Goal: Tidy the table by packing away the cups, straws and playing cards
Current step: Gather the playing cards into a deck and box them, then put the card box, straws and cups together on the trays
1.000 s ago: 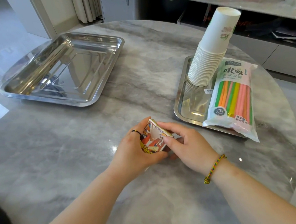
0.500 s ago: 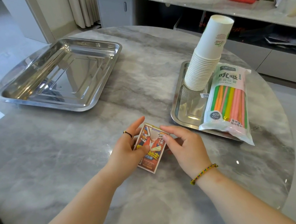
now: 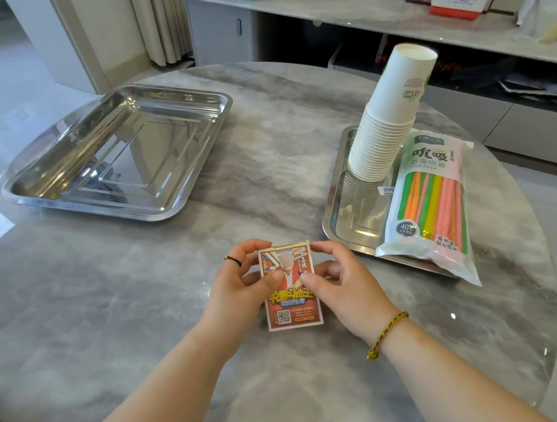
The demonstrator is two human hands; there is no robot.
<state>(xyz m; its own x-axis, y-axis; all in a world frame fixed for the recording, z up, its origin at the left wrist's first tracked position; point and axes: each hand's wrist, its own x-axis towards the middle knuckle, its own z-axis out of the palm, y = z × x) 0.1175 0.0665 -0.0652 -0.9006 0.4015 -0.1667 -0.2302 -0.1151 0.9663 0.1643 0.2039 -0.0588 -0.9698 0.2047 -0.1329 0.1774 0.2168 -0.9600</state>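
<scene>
- Cardboard is judged to be the material of the playing-card box [image 3: 290, 285]: light, fairly stiff, a little smooth, best gripped by its long edges.
- The box is pinched at its upper part by the left hand [image 3: 240, 283] and the right hand [image 3: 343, 283], low over the grey surface [image 3: 175, 290].
- In the steel tray on the right [image 3: 339, 218], the stacked cups [image 3: 388, 123] and the straw pack [image 3: 431, 201] are kept; the pack overhangs the near rim.
- A second steel tray [image 3: 120, 158] lies well apart, far left.

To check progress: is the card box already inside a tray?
No, the left hand and right hand hold the card box over the table surface.
</scene>
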